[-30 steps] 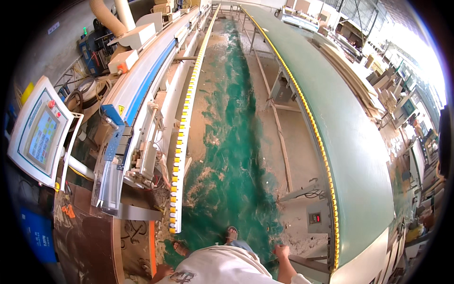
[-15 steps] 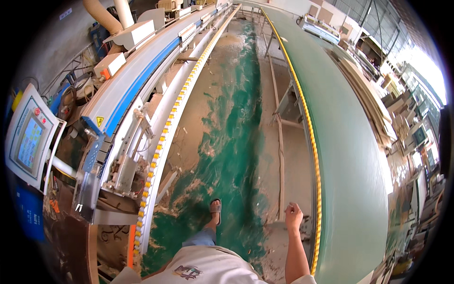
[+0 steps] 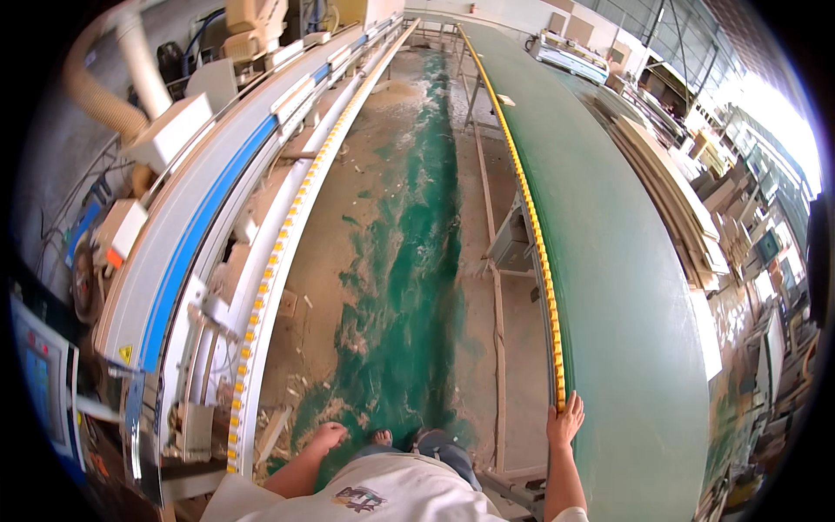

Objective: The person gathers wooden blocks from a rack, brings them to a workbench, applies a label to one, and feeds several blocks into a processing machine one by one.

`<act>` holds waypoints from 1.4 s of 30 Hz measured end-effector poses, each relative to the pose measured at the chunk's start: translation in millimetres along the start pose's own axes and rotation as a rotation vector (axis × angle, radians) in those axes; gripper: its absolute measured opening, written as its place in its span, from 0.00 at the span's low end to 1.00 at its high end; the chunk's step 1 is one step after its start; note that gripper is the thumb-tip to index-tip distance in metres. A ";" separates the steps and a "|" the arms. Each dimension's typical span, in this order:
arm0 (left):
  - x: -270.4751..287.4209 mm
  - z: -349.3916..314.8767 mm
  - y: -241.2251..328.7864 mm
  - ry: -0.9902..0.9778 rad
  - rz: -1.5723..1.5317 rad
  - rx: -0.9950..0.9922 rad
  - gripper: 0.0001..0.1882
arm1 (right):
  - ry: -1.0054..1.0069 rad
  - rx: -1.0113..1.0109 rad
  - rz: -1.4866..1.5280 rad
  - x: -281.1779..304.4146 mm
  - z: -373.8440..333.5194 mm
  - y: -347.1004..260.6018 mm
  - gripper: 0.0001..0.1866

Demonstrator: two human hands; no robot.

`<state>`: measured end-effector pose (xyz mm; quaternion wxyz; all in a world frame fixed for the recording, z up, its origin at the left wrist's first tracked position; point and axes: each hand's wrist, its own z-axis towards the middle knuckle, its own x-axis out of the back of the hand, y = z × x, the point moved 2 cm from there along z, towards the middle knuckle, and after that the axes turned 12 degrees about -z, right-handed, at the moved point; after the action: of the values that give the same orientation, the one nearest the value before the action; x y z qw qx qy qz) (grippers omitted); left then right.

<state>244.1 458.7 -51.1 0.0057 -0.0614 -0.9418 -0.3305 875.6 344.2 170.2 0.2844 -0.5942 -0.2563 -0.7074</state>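
Note:
My right hand (image 3: 566, 421) lies with its fingers stretched out on the row of yellow rollers (image 3: 544, 270) along the near edge of the green conveyor belt (image 3: 622, 287). It grips nothing. Over the floor to the left hangs my left hand (image 3: 328, 437), loosely curled, with nothing seen in it. The nearest thing on that side is the white rail with yellow rollers (image 3: 255, 317), a little apart from the hand. My sandalled feet (image 3: 426, 442) show just ahead of my shirt.
A green, dust-strewn floor aisle (image 3: 400, 304) runs ahead between the machines. At left stands a long edge-processing machine with a blue strip (image 3: 196, 239), a control screen (image 3: 39, 383) and a dust hose (image 3: 100, 91). Stacked boards (image 3: 665, 187) lie beyond the belt.
I have stepped forward along the aisle. My right hand has gone from hanging beside the belt, fingers curled, to resting on its roller edge. My left hand has come into view.

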 end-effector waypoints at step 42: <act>-303.5 617.1 827.9 0.016 0.051 -0.008 0.18 | -0.011 0.057 0.335 -167.5 1010.7 -535.8 0.44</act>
<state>662.5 1450.1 -34.0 0.0216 -0.0828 -0.9385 -0.3346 1221.2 1447.4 156.0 0.4136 -0.6240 -0.1752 -0.6395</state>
